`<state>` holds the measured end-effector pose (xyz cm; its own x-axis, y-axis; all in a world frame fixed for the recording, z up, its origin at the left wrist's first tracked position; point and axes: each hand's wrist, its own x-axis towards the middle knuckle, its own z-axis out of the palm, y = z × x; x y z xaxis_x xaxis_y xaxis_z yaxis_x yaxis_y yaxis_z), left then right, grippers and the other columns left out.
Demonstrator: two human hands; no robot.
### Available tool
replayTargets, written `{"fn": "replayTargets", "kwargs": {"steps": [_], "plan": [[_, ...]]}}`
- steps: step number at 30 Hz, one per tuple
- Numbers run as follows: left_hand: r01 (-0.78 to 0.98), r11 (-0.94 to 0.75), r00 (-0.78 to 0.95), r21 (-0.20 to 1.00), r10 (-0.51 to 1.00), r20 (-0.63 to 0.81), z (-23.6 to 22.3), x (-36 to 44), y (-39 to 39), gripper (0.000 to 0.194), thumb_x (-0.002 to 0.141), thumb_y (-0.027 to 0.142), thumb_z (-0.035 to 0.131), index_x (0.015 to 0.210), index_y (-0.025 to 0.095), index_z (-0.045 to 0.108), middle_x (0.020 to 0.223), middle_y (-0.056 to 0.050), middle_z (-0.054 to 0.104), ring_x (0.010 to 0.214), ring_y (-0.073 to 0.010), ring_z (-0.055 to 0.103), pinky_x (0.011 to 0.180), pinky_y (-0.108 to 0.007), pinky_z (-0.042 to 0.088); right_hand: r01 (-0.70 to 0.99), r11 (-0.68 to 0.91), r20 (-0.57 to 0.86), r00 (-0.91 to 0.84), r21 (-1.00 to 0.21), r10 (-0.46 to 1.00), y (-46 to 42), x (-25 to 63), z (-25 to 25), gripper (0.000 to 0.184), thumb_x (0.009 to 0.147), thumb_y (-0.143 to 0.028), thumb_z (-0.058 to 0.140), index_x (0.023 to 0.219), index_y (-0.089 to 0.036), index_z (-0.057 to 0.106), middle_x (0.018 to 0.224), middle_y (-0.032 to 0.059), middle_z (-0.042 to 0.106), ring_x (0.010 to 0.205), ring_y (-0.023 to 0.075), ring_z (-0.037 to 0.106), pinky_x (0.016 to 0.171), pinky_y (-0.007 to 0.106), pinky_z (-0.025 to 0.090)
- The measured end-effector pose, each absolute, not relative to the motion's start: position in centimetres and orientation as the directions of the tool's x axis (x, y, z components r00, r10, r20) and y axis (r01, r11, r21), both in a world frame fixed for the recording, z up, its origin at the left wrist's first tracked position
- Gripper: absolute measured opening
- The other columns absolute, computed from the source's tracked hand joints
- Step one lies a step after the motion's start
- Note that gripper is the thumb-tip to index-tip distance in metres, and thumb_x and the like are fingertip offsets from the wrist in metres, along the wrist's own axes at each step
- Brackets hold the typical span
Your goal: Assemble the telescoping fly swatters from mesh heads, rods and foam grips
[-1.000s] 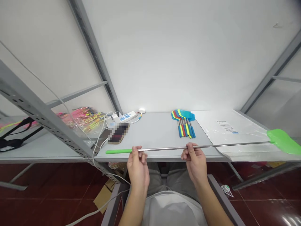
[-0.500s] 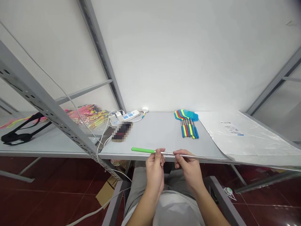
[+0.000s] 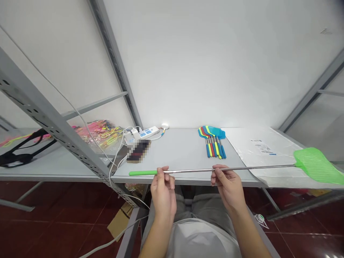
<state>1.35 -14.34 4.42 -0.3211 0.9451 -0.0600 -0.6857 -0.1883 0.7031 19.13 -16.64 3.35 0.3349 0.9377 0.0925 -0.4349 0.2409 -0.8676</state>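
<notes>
A long fly swatter with a metal rod (image 3: pixel 188 171), a green grip and a green slotted head (image 3: pixel 317 165) lies level across both my hands, above the table's front edge. My left hand (image 3: pixel 163 191) pinches it where the green grip meets the rod. Further along the rod, my right hand (image 3: pixel 228 182) pinches it between thumb and fingers. The head reaches out over the white plastic bag at the right. Behind the rod, a row of shorter fly swatters (image 3: pixel 213 141) lies on the table, with blue, yellow and red handles toward me.
A white plastic bag (image 3: pixel 258 143) with a label covers the table's right side. A power strip (image 3: pixel 147 132) with plugs and cables sits near a pixelated dark object (image 3: pixel 138 151). Left of the metal shelf post (image 3: pixel 53 118) are bagged colourful cords (image 3: pixel 99 130) and a black strap (image 3: pixel 18 157).
My hands have moved apart along the rod, the left one leftward and the right one rightward. The swatter's green head now shows at the right, and the rod lies more level.
</notes>
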Motion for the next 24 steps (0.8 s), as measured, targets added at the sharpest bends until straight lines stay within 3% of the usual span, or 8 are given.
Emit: {"fn": "replayTargets", "kwargs": {"steps": [9, 16, 21, 24], "plan": [[-0.726, -0.207, -0.308, 0.656, 0.95, -0.042, 4.4, 3.3, -15.1, 0.032, 0.079, 0.047, 0.074, 0.086, 0.016, 0.068, 0.057, 0.008, 0.041, 0.045, -0.0024, 0.034, 0.056, -0.018, 0.042, -0.377, 0.27, 0.13, 0.357, -0.886, 0.925, -16.6, 18.4, 2.8, 0.021, 0.074, -0.034, 0.079, 0.085, -0.018, 0.07, 0.064, 0.0, 0.064, 0.053, 0.0112, 0.056, 0.05, 0.025, 0.047], [-0.723, 0.076, -0.045, 0.686, 0.987, -0.157, 2.4, 6.0, -16.2, 0.038, 0.075, 0.05, 0.076, 0.08, 0.013, 0.068, 0.055, 0.005, 0.045, 0.046, -0.0047, 0.04, 0.043, -0.017, 0.033, -0.315, 0.194, 0.129, 0.215, -0.929, 0.968, -17.4, 13.8, 2.8, 0.016, 0.072, -0.034, 0.08, 0.078, -0.021, 0.072, 0.062, -0.0006, 0.066, 0.052, 0.0135, 0.059, 0.051, 0.027, 0.048], [-0.712, 0.066, 0.011, 0.699, 0.997, -0.082, 2.4, 5.8, -16.3, 0.037, 0.077, 0.049, 0.075, 0.088, 0.013, 0.07, 0.054, 0.005, 0.046, 0.048, -0.0074, 0.046, 0.05, -0.022, 0.04, -0.365, 0.128, 0.079, 0.147, -0.922, 0.986, -17.1, 15.2, 2.9, 0.02, 0.075, -0.035, 0.078, 0.086, -0.019, 0.072, 0.063, -0.0006, 0.065, 0.051, 0.0109, 0.056, 0.052, 0.025, 0.046], [-0.702, 0.0, -0.084, 0.712, 0.993, -0.083, 2.8, 4.9, -15.9, 0.036, 0.08, 0.048, 0.073, 0.092, 0.014, 0.07, 0.059, 0.005, 0.049, 0.046, -0.0041, 0.041, 0.05, -0.02, 0.037, -0.421, 0.143, 0.086, 0.151, -0.896, 0.985, -17.1, 16.6, 3.1, 0.021, 0.078, -0.035, 0.076, 0.089, -0.019, 0.071, 0.063, -0.0014, 0.063, 0.051, 0.0103, 0.055, 0.051, 0.024, 0.045]]}}
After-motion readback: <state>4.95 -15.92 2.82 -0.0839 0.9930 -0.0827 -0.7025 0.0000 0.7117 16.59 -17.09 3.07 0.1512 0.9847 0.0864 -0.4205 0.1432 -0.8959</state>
